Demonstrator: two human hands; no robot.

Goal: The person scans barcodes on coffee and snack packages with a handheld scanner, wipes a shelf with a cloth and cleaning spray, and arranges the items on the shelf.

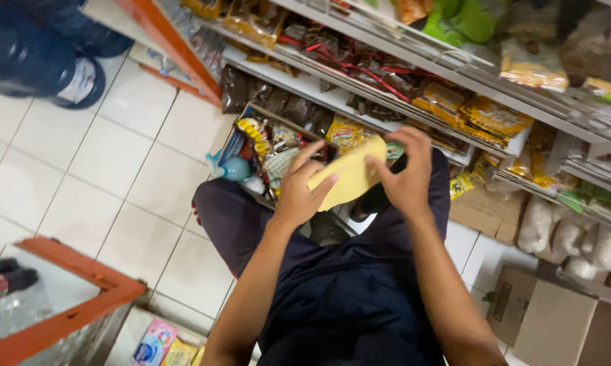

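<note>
Yellow packet (349,175) between both hands

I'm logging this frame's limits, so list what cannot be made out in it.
Head view only:
- Yellow item: blurred, edges covered by the left hand and right hand; its kind is unclear.
- Box of goods: near side hidden behind the hands and knee.
- Shelf packets: motion-blurred, too soft to identify.
- Blue water jugs: cut off by the top-left edge.
</note>
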